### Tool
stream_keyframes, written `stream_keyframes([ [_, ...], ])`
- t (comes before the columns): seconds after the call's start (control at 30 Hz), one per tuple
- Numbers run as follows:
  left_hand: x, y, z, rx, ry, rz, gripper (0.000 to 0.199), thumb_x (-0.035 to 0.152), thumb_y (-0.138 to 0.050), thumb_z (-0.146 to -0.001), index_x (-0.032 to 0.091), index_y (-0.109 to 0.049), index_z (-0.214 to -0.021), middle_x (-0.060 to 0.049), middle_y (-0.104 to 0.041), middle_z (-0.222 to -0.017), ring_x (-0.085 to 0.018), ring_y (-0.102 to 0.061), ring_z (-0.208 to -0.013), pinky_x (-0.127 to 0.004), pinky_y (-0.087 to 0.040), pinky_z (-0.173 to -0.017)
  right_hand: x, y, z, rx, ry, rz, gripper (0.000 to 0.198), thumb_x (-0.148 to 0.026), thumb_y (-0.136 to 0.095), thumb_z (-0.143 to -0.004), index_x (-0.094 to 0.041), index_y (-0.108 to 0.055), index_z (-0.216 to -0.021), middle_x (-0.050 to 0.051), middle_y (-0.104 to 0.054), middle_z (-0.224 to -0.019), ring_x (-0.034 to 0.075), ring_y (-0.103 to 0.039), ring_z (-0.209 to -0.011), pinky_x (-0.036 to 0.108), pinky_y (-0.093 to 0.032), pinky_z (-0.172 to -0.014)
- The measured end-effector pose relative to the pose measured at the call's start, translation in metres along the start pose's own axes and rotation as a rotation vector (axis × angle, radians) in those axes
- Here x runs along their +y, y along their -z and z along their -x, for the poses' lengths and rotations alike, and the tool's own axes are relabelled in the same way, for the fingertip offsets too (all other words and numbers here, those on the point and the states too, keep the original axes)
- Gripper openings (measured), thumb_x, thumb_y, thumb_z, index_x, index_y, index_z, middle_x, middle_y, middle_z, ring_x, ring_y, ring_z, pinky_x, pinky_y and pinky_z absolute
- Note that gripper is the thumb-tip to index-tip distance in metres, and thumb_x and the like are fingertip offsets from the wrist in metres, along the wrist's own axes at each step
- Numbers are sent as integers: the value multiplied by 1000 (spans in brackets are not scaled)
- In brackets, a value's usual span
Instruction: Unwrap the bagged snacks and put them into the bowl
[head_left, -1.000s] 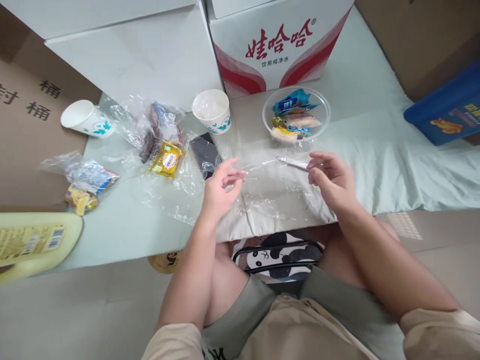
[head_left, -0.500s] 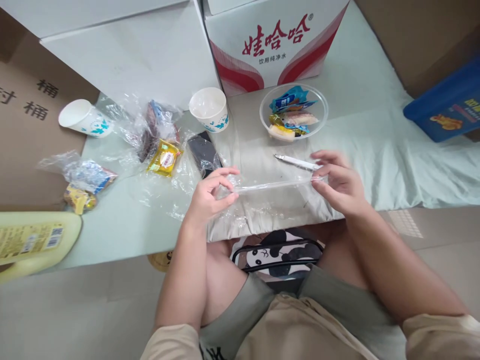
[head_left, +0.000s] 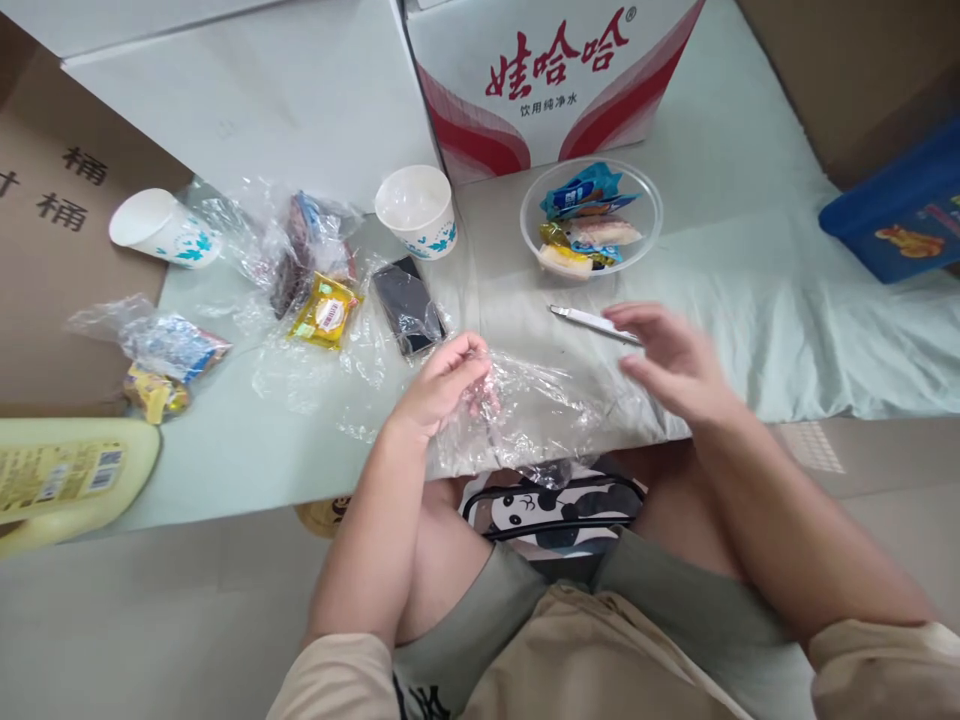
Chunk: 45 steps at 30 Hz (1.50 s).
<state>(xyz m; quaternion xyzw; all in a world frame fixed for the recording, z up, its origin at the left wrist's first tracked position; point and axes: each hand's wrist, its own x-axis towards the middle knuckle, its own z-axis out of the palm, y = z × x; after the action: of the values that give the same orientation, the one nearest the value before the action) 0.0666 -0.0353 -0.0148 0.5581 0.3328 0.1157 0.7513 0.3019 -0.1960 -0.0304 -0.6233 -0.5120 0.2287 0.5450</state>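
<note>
My left hand point(head_left: 448, 385) is closed on a clear plastic bag point(head_left: 536, 405), which hangs crumpled from the fingers over the cloth's front edge. To its right, my right hand point(head_left: 671, 365) is open, thumb and fingers apart, with nothing in it; its fingertips are a little blurred. Close by the right fingers lies a white utility knife or pen-like tool point(head_left: 589, 322), its right end near the hand. Behind it stands a clear plastic bowl point(head_left: 651, 225) of wrapped snacks point(head_left: 589, 190). A dark phone point(head_left: 409, 305) lies beyond my left hand, partly under clear film.
Two paper cups point(head_left: 416, 212) are at the back, one of them tipped. Bagged snacks point(head_left: 176, 350) and a yellow packet point(head_left: 326, 312) lie left. A white-and-red carton point(head_left: 551, 90) stands behind, a pale yellow bottle point(head_left: 75, 480) front left, a blue container point(head_left: 900, 215) right.
My right hand has let go of the plastic bag and opened. The bag, stretched between both hands before, now hangs loosely from my left hand, which has moved slightly right.
</note>
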Motion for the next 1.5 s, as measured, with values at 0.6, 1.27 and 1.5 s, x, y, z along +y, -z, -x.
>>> stream_keyframes([
  [0.6, -14, -12, -6, 42, -240, -12, 77, 90, -64, -65, 22, -71, -101, -12, -73, -87, -29, -74, -93, -40, -62, -69, -12, -52, 2, -227, -378, -373, 31, -51, -62, -95, -22, -53, -88, -5, -57, -56, 9, -50, -46, 24, -42, -44],
  [1.27, -10, 4, -12, -72, -190, -203, 29, 46, -63, -81, 19, -69, -74, -7, -74, -78, -19, -70, -68, -32, -58, -61, 2, -30, -1, -269, -131, -289, 26, -43, -54, -98, -23, -69, -92, 7, -69, -105, 22, -64, -102, 40, -54, -90],
  [1.5, -17, -5, -12, 107, -276, -52, 66, 32, -84, -70, 29, -50, -127, 1, -73, -90, -12, -66, -64, -25, -55, -62, 3, -40, 7, -132, -363, -300, 82, -40, -78, -82, -32, -29, -146, 2, -63, -95, 15, -58, -67, 32, -52, -62],
])
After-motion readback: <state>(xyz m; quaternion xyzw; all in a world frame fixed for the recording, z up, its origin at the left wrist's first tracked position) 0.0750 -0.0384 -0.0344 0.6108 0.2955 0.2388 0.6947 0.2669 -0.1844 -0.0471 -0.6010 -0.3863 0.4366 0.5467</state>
